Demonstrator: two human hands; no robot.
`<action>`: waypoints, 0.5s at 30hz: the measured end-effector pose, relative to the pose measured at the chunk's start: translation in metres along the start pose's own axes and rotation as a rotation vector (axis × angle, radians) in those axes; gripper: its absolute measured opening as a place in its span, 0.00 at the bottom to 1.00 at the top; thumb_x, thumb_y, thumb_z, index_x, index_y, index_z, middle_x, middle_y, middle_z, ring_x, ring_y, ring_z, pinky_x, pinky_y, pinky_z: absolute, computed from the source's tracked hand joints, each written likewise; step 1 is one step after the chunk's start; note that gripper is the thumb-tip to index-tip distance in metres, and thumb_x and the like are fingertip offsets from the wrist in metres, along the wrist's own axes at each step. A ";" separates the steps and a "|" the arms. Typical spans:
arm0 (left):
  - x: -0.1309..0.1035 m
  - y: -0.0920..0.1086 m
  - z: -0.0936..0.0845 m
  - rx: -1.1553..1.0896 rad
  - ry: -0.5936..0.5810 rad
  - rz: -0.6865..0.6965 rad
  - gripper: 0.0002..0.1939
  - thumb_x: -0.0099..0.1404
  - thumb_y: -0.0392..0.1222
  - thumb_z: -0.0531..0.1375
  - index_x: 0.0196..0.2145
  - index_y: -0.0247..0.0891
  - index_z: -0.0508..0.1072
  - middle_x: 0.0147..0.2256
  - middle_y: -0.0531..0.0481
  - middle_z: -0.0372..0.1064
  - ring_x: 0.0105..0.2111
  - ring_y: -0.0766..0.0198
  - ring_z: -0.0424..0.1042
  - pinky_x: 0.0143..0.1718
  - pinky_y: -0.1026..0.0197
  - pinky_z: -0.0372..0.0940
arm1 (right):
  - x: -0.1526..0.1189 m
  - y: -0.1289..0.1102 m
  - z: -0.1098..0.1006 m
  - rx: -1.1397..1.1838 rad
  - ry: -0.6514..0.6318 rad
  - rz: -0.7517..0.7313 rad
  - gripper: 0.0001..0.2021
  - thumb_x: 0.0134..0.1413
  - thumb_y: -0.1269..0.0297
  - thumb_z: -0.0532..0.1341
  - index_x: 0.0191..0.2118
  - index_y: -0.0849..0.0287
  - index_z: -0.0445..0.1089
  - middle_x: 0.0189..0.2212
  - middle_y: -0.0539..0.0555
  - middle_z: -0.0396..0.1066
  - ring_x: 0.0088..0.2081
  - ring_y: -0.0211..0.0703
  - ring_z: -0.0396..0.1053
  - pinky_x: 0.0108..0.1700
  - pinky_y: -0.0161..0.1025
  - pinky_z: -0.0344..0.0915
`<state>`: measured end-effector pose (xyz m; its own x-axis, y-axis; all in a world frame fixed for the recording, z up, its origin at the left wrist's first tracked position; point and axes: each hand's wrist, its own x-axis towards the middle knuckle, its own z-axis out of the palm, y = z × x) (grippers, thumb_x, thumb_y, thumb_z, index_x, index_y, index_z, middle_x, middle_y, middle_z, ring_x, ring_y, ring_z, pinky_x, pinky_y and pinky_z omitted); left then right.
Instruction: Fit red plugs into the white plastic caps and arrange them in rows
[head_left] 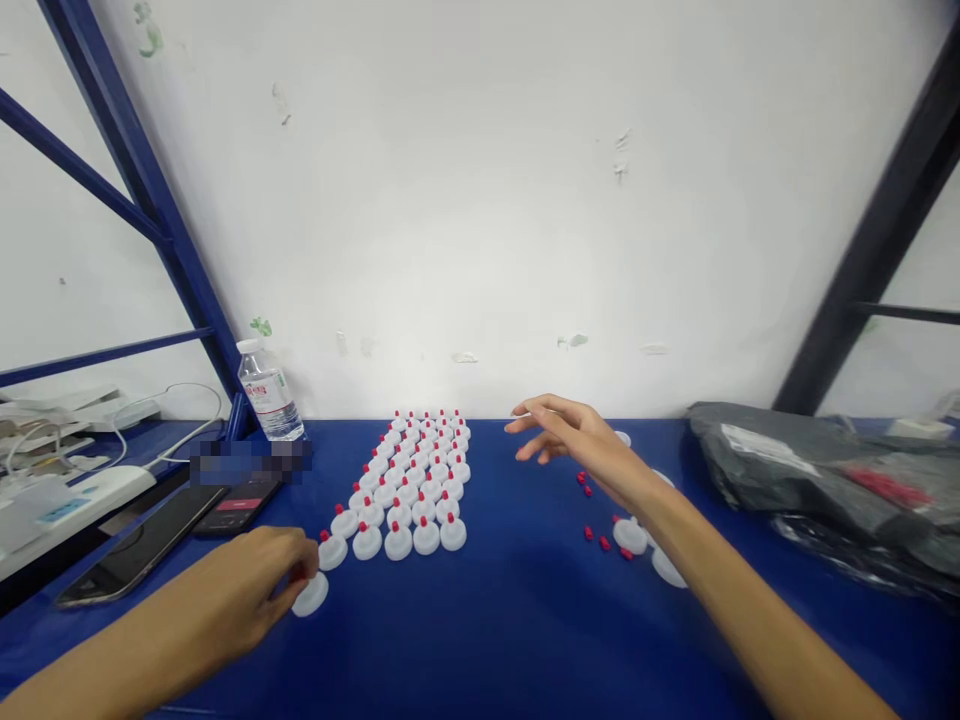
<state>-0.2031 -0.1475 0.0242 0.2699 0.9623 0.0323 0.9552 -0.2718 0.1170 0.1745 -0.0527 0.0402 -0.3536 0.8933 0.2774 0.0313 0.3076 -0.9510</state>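
My left hand (pixel 274 575) is low at the left, its fingers closed in a pinch at the top of a white round cap (pixel 310 597). The fingers hide the cap's tip. Just beyond it stand rows of white caps with red tips (pixel 397 540), set upright close together. My right hand (pixel 566 435) hovers over the blue table right of the rows, fingers spread and holding nothing. Near its forearm lie small loose red tips (pixel 604 543) and a white cap with a red tip (pixel 630 536). More white caps (pixel 667 568) are partly hidden behind the forearm.
On the blue table (pixel 480 640), a water bottle (pixel 271 395) stands at the back left. Two phones (pixel 142 545) and a white power strip (pixel 82 510) with cables lie at the left. A dark plastic bag (pixel 810 480) lies at the right. Blue frame posts (pixel 172 250) flank the white wall.
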 end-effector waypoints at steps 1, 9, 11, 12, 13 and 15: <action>0.001 0.000 0.003 0.003 -0.050 -0.002 0.12 0.61 0.42 0.55 0.31 0.42 0.79 0.32 0.49 0.77 0.32 0.58 0.75 0.33 0.65 0.63 | 0.000 -0.001 -0.002 -0.016 0.010 -0.010 0.18 0.63 0.48 0.57 0.46 0.57 0.72 0.45 0.59 0.77 0.35 0.43 0.78 0.36 0.37 0.70; 0.003 -0.004 0.013 0.064 0.101 -0.035 0.16 0.64 0.48 0.53 0.41 0.46 0.79 0.40 0.48 0.77 0.34 0.53 0.76 0.37 0.59 0.67 | 0.003 0.010 -0.049 -0.863 0.455 -0.068 0.12 0.64 0.58 0.55 0.37 0.55 0.75 0.36 0.54 0.78 0.40 0.48 0.75 0.43 0.41 0.65; 0.001 0.009 0.014 0.106 0.183 -0.023 0.17 0.65 0.50 0.52 0.43 0.48 0.79 0.43 0.47 0.75 0.31 0.55 0.76 0.32 0.58 0.67 | 0.003 0.021 -0.064 -1.120 0.490 0.034 0.13 0.63 0.60 0.54 0.40 0.55 0.75 0.39 0.56 0.78 0.43 0.52 0.75 0.44 0.43 0.64; 0.001 0.020 0.014 0.112 0.213 0.011 0.17 0.66 0.50 0.52 0.43 0.49 0.79 0.43 0.48 0.75 0.31 0.55 0.76 0.32 0.59 0.68 | 0.004 0.028 -0.072 -1.207 0.456 0.107 0.13 0.63 0.61 0.54 0.42 0.56 0.75 0.42 0.58 0.78 0.45 0.53 0.74 0.44 0.43 0.64; 0.003 0.036 0.014 0.109 0.261 0.048 0.17 0.67 0.50 0.51 0.42 0.49 0.79 0.42 0.48 0.75 0.32 0.56 0.77 0.32 0.59 0.68 | 0.004 0.035 -0.079 -1.282 0.413 0.176 0.14 0.63 0.61 0.54 0.45 0.56 0.75 0.44 0.59 0.77 0.47 0.55 0.73 0.45 0.44 0.64; 0.011 0.077 0.016 0.065 0.304 0.170 0.16 0.68 0.50 0.52 0.42 0.47 0.78 0.42 0.47 0.75 0.38 0.55 0.77 0.38 0.61 0.69 | 0.004 0.050 -0.090 -1.360 0.370 0.278 0.17 0.63 0.59 0.55 0.52 0.58 0.73 0.48 0.63 0.75 0.51 0.58 0.71 0.48 0.47 0.63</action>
<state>-0.1251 -0.1581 0.0175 0.3865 0.8568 0.3413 0.9081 -0.4181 0.0212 0.2584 -0.0041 0.0060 0.0646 0.9426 0.3276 0.9851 -0.0078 -0.1718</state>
